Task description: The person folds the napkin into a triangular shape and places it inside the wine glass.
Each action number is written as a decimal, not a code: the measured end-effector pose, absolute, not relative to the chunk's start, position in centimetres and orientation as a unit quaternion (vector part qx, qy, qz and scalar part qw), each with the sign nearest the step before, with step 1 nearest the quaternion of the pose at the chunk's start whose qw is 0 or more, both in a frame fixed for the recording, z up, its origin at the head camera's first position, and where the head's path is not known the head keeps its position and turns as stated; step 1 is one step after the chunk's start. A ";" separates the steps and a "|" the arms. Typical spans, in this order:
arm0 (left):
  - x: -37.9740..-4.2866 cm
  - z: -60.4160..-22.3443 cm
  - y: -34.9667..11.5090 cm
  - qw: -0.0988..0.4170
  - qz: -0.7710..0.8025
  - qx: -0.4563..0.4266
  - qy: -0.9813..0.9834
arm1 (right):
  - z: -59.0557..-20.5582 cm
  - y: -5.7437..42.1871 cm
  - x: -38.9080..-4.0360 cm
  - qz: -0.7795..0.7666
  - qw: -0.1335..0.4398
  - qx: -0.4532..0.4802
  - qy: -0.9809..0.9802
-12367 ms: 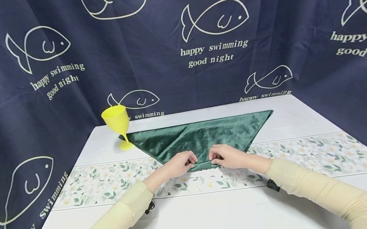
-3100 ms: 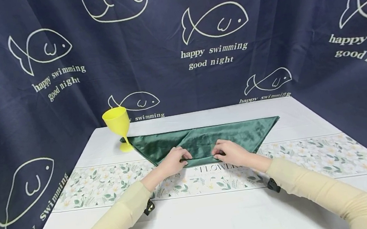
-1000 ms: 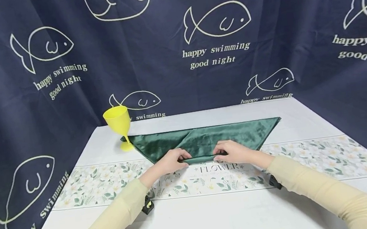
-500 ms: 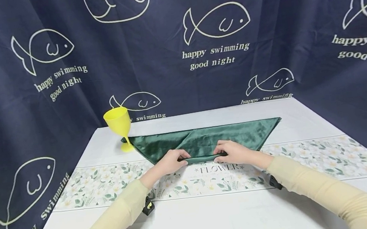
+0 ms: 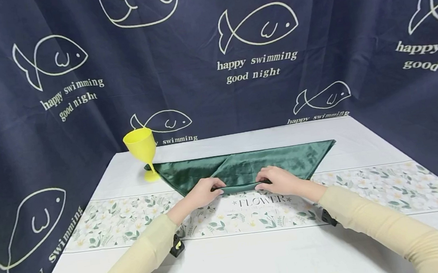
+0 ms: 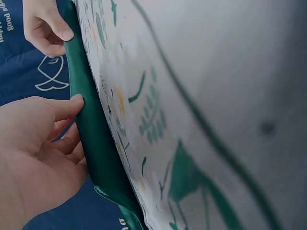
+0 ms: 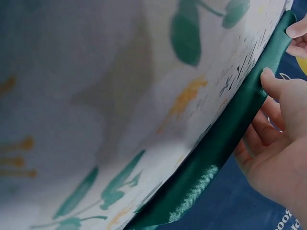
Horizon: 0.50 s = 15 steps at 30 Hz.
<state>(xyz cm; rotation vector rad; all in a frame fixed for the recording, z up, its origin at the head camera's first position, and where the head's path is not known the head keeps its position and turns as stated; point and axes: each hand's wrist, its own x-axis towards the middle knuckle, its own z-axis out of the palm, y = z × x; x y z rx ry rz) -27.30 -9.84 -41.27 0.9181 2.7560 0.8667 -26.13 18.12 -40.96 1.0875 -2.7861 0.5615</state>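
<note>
A dark green satin cloth napkin (image 5: 271,162) lies across the table, long straight edge at the back, its sides slanting in towards the front. Its near edge is turned up into a narrow roll. My left hand (image 5: 204,192) pinches the roll left of its middle; the right hand (image 5: 278,180) pinches it on the other side. In the left wrist view the thumb (image 6: 69,106) presses the near face of the roll, fingers curled behind. The right wrist view shows the same grip, with the right thumb (image 7: 272,84) on the green fold (image 7: 230,124).
A yellow plastic goblet (image 5: 141,147) stands at the back left, its foot beside the napkin's left corner. Beneath the napkin runs a floral printed band (image 5: 373,190) on the white tablecloth (image 5: 251,264). A navy curtain with fish prints (image 5: 194,66) hangs behind and at both sides.
Over the earlier frames the near edge has been rolled away from me, narrowing the napkin and baring the FLOWER lettering. In the last half second both hands moved only slightly farther back.
</note>
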 end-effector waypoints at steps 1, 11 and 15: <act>-27.3 -41.3 -9.9 0.056 0.287 0.303 0.907 | -41.0 18.1 -26.2 0.183 0.047 0.355 -0.916; -27.2 -41.2 -10.0 0.062 0.284 0.302 0.908 | -40.9 17.8 -26.1 0.200 0.048 0.365 -0.908; -27.2 -41.1 -10.0 0.062 0.275 0.305 0.910 | -40.9 17.7 -26.0 0.193 0.049 0.366 -0.909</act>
